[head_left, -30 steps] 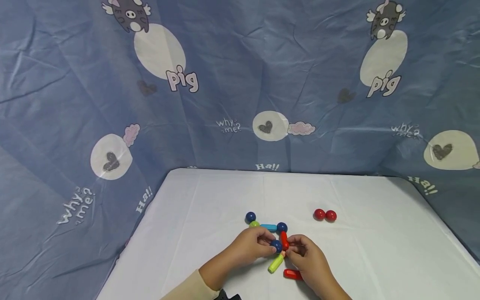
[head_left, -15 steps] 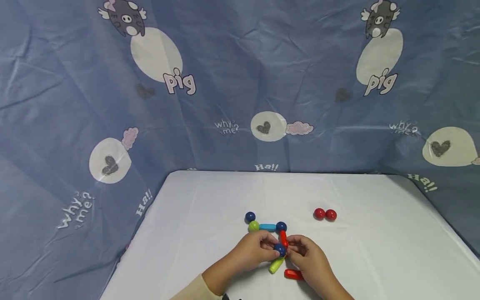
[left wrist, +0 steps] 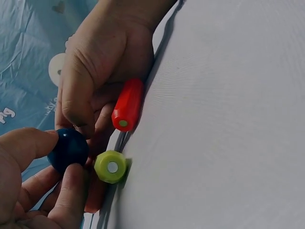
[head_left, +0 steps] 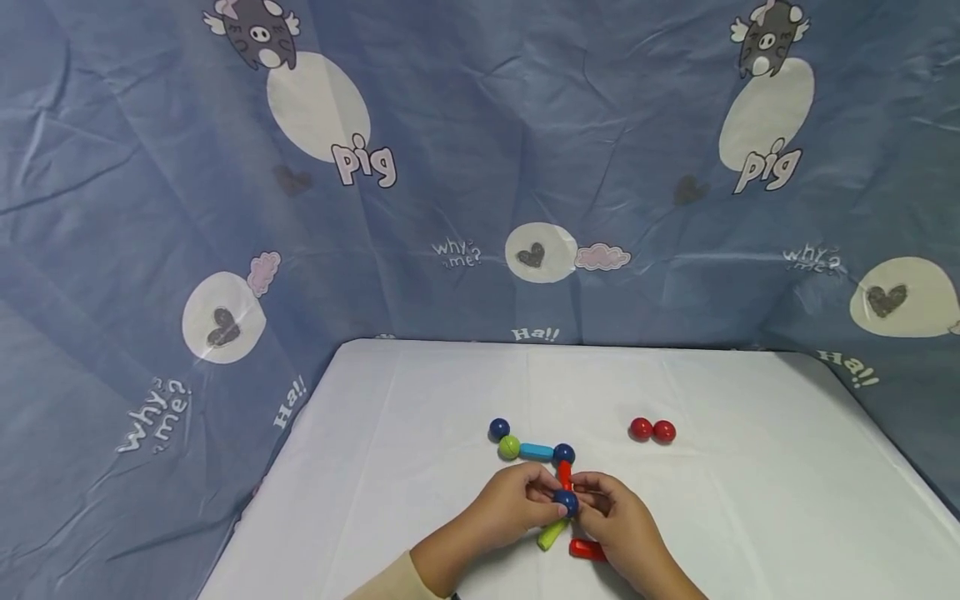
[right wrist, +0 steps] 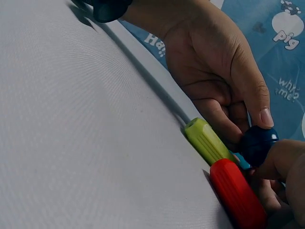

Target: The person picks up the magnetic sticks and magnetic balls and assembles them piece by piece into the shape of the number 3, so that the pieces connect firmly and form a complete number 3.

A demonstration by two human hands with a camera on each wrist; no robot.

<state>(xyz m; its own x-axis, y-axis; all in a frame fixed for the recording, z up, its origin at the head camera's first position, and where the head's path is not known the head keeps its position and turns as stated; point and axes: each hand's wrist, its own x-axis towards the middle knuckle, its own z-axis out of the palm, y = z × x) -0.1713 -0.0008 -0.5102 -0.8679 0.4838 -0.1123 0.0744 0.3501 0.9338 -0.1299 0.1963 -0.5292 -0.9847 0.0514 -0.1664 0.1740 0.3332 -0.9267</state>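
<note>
My left hand (head_left: 513, 504) pinches a dark blue ball (head_left: 566, 503) between thumb and fingers, at the near end of a red magnetic stick (head_left: 565, 475). Close on the other side, my right hand (head_left: 618, 521) holds that stick's near end with its fingertips, partly hidden behind the ball. The stick's far end meets another blue ball (head_left: 564, 453), joined to a light blue stick (head_left: 536, 452), a green ball (head_left: 509, 447) and a further blue ball (head_left: 499, 429). Below the hands lies a lime green stick (left wrist: 110, 167). A loose red stick (right wrist: 237, 193) lies beside the right hand.
Two red balls (head_left: 652, 430) sit together farther back on the right. The white cloth-covered table (head_left: 405, 417) ends at a blue printed curtain (head_left: 450, 167) behind and at the sides.
My left hand has carried the blue ball a little right and nearer, over the red stick's near end. The right hand has stayed nearly in place.
</note>
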